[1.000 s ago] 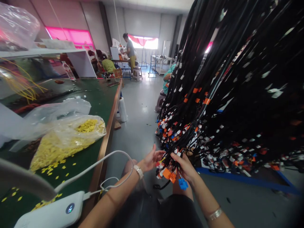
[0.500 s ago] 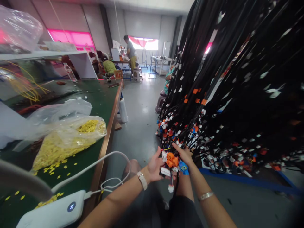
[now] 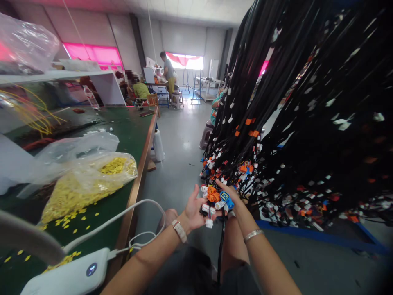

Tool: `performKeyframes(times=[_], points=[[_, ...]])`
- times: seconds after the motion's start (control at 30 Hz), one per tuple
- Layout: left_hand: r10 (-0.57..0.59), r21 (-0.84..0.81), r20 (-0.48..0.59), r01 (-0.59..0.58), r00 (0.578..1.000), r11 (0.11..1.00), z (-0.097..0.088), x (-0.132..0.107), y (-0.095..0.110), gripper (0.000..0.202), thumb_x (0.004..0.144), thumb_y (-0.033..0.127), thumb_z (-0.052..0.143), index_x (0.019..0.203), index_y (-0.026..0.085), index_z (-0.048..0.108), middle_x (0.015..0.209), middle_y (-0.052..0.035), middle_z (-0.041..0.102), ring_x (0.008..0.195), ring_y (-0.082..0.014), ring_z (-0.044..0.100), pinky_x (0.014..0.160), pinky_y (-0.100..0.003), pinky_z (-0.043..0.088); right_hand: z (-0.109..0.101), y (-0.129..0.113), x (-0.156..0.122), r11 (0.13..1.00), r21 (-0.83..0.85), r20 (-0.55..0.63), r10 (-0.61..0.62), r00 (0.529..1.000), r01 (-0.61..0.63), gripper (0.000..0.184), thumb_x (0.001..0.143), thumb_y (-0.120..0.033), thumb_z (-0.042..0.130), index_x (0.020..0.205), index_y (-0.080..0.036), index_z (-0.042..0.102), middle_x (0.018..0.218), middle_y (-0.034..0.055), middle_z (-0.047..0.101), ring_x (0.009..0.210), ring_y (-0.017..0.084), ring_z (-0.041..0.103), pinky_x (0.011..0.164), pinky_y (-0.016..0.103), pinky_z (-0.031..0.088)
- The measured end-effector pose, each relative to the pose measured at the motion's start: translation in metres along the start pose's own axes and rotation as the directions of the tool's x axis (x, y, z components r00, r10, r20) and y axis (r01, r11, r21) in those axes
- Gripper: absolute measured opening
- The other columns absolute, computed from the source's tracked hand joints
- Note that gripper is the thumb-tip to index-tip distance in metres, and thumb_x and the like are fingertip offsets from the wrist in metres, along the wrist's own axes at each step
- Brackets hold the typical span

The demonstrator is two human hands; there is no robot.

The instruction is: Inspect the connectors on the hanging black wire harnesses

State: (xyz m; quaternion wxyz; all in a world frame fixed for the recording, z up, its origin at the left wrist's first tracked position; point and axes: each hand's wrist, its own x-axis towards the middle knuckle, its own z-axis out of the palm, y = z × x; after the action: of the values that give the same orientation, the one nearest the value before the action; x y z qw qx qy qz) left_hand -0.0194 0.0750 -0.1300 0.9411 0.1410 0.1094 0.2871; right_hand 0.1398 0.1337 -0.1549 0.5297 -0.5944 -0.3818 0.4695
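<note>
Above my lap, my left hand (image 3: 193, 212) and my right hand (image 3: 235, 200) cradle one cluster of wire harness connectors. Orange connectors (image 3: 211, 194) sit in the middle, between the two thumbs. A blue connector (image 3: 226, 199) lies against my right palm, its face turned up. White connectors (image 3: 209, 223) hang on short wires by my left fingers. My left thumb is raised and its fingers reach under the cluster; the fingertips are partly hidden. From the cluster a black cable (image 3: 220, 250) drops between my legs.
Many black harnesses (image 3: 276, 82) hang in a thick curtain on the right, over a blue-edged tray (image 3: 310, 234). On the green table (image 3: 129, 123) at left lie a bag of yellow pieces (image 3: 82, 184) and a white power bank (image 3: 67, 274) with a cable. Several people sit or stand farther back.
Both hands have moved slightly up and left with the connectors. The blue connector has turned so its face shows, and the black cable below is more visible.
</note>
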Motion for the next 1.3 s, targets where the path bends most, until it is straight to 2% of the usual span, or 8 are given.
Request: performKeyframes(times=[0.23,0.3,0.43,0.57,0.77,1.03,1.17,1.3], points=[[0.005,0.093,-0.059,0.000,0.998,0.996,-0.009,0.003,-0.001,0.091,0.067,0.080,0.026,0.114,0.005,0.050,0.099,-0.0204,0.061,0.089,-0.0296,0.060,0.052,-0.027,0.045,0.003,0.006,0.003,0.999,-0.013,-0.024,0.044,0.999,-0.044,0.038,0.058,-0.045,0.072,0.084,-0.016,0.068,0.091,0.0094,0.071,0.085,0.025,0.066,0.074,0.037,0.053],[0.022,0.252,-0.228,0.037,0.973,0.967,-0.014,0.003,0.000,0.089,0.067,0.080,0.029,0.114,0.008,0.051,0.103,-0.0193,0.060,0.092,-0.0308,0.059,0.060,-0.032,0.048,0.004,0.013,0.005,1.000,-0.024,-0.035,0.019,0.999,-0.020,0.041,0.059,-0.046,0.071,0.088,-0.017,0.067,0.094,0.0088,0.071,0.086,0.025,0.066,0.074,0.036,0.053],[0.256,0.543,-0.605,0.155,0.754,0.825,-0.028,0.003,0.007,0.078,0.066,0.058,0.062,0.128,0.019,0.036,0.131,-0.0157,0.044,0.122,-0.0332,0.038,0.086,-0.042,0.042,-0.007,0.031,0.008,0.993,-0.102,-0.130,-0.068,0.989,0.055,0.050,0.062,-0.048,0.066,0.100,-0.015,0.061,0.106,0.0118,0.067,0.098,0.025,0.062,0.085,0.038,0.047],[0.395,0.622,-0.636,0.137,0.663,0.771,-0.039,0.003,0.014,0.088,0.066,0.042,0.069,0.135,0.016,0.022,0.143,-0.0188,0.024,0.132,-0.0322,0.022,0.100,-0.043,0.029,-0.030,0.043,0.010,0.971,-0.223,-0.241,-0.140,0.960,0.086,0.061,0.063,-0.051,0.060,0.109,-0.011,0.054,0.113,0.0184,0.062,0.111,0.031,0.053,0.097,0.044,0.035],[0.587,0.778,-0.471,-0.003,0.658,0.628,-0.029,0.018,0.007,0.077,0.060,0.039,0.074,0.125,0.012,0.041,0.140,-0.0170,0.032,0.131,-0.0306,0.024,0.108,-0.035,0.018,-0.035,0.043,-0.008,0.929,-0.345,-0.182,-0.202,0.962,0.130,0.057,0.066,-0.050,0.055,0.110,-0.015,0.054,0.114,0.0177,0.062,0.116,0.031,0.049,0.094,0.042,0.037],[0.755,0.980,0.186,-0.059,0.629,-0.192,0.047,0.078,0.037,0.094,0.061,0.049,0.070,0.137,0.016,0.025,0.136,-0.0159,0.039,0.125,-0.0306,0.035,0.103,-0.041,0.028,0.026,0.032,-0.042,0.887,-0.438,-0.058,-0.193,0.980,0.149,0.050,0.076,-0.039,0.043,0.113,-0.008,0.054,0.091,0.0222,0.067,0.091,0.036,0.063,0.076,0.043,0.045],[0.714,0.955,0.204,0.025,0.670,-0.296,0.070,0.108,0.059,0.051,0.075,0.034,0.058,0.122,0.018,0.047,0.105,-0.0094,0.063,0.093,-0.0229,0.059,0.082,-0.032,0.044,0.036,0.020,-0.048,0.887,-0.413,0.029,-0.213,0.977,0.206,0.037,0.074,-0.034,0.051,0.106,-0.016,0.059,0.093,0.0146,0.069,0.090,0.029,0.063,0.076,0.036,0.045],[0.736,0.941,0.191,0.092,0.650,-0.325,0.066,0.110,0.074,0.025,0.080,0.035,0.049,0.088,0.017,0.064,0.082,-0.0078,0.066,0.078,-0.0213,0.060,0.073,-0.031,0.044,-0.004,-0.004,-0.027,0.908,-0.303,0.327,-0.186,0.926,0.290,0.034,0.066,-0.041,0.065,0.092,-0.019,0.066,0.081,0.0043,0.070,0.073,0.022,0.064,0.067,0.032,0.048]])
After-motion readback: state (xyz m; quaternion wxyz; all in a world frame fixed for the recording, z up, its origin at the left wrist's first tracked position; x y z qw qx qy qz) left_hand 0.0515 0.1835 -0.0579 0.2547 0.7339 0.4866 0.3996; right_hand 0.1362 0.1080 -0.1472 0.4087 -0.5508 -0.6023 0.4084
